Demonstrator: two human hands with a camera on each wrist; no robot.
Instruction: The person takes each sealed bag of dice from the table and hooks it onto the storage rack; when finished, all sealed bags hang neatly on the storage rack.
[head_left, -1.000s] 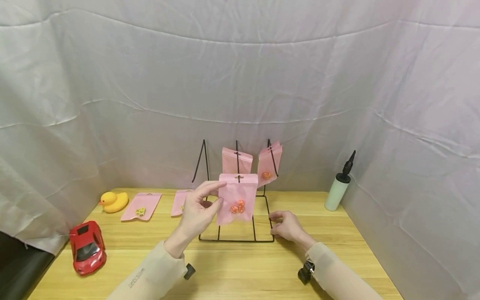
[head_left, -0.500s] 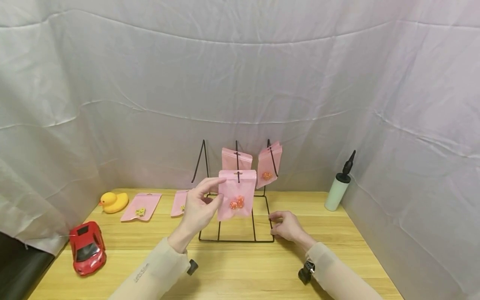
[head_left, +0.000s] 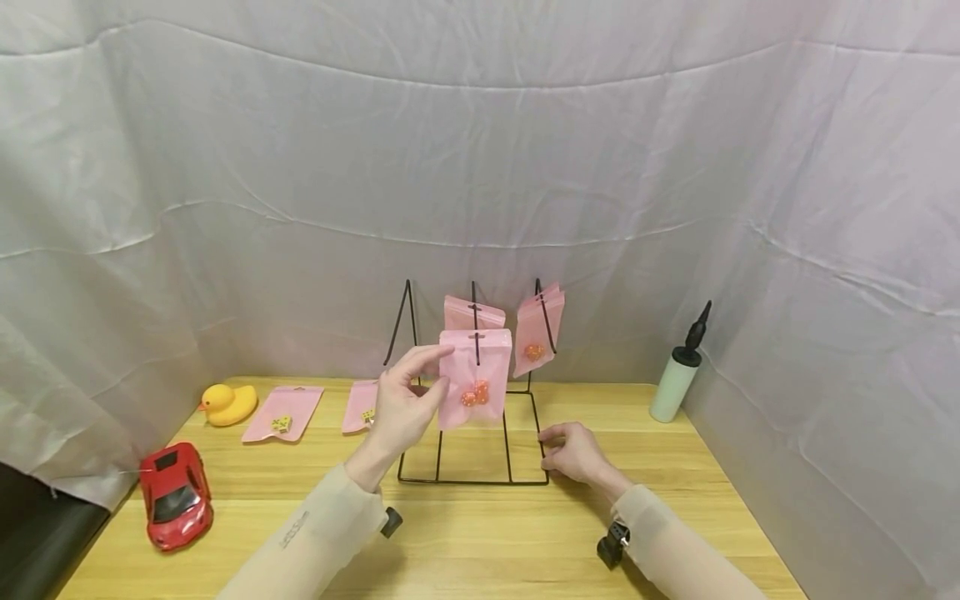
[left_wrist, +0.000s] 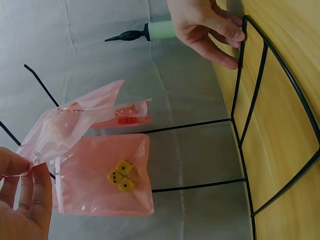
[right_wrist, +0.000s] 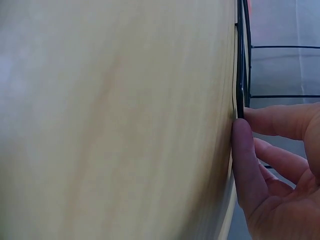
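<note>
My left hand (head_left: 405, 404) pinches the left edge of a pink zip bag (head_left: 459, 375) with orange dice inside. The middle hook's tip pokes out in front of this bag, through the hole at its top. Behind it on the same hook hangs another pink bag (head_left: 459, 312); the left wrist view shows yellow dice (left_wrist: 121, 176) in it. More pink bags with orange dice (head_left: 534, 351) hang from the right hook. With thumb and fingertip, my right hand (head_left: 576, 452) grips the right side of the black wire rack's base (head_left: 480, 482).
Two pink bags with yellow dice lie left of the rack: one bag (head_left: 302, 404) in full, another (head_left: 358, 400) partly behind my left hand. A rubber duck (head_left: 228, 405) and red toy car (head_left: 176, 496) stand farther left. At right stands a green hand pump (head_left: 674, 385). Curtains surround the table.
My left hand has raised the pink bag slightly and moved it back along the middle hook, so more of the hook sticks out in front. My right hand stays on the rack.
</note>
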